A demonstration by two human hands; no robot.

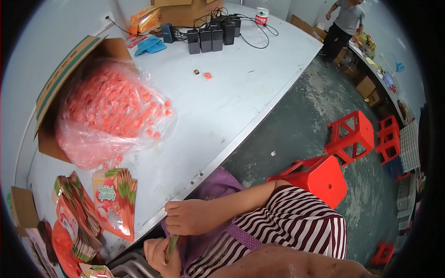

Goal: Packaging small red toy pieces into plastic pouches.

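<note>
Low in the picture, both my hands are close together in front of my purple apron (218, 187). My left hand (160, 255) is closed on a packet (172, 246), of which only a narrow green edge shows. My right hand (190, 217) is just above it, fingers curled, touching or nearly touching the packet's upper end; what lies inside its grip is hidden. On the table, left of my hands, a fanned stack of red and green pouches (113, 199) lies beside a second bundle of pouches (79, 217). Behind them, a clear bag of small red-wrapped pieces (111, 106) spills from a tipped carton (58, 92).
The white table (199, 111) has a long edge running diagonally past my hands. Black devices with cables (211, 37), a blue cloth (150, 45) and a jar (262, 16) stand far back. Red stools (320, 178) are on the floor at right; a person (343, 28) stands beyond.
</note>
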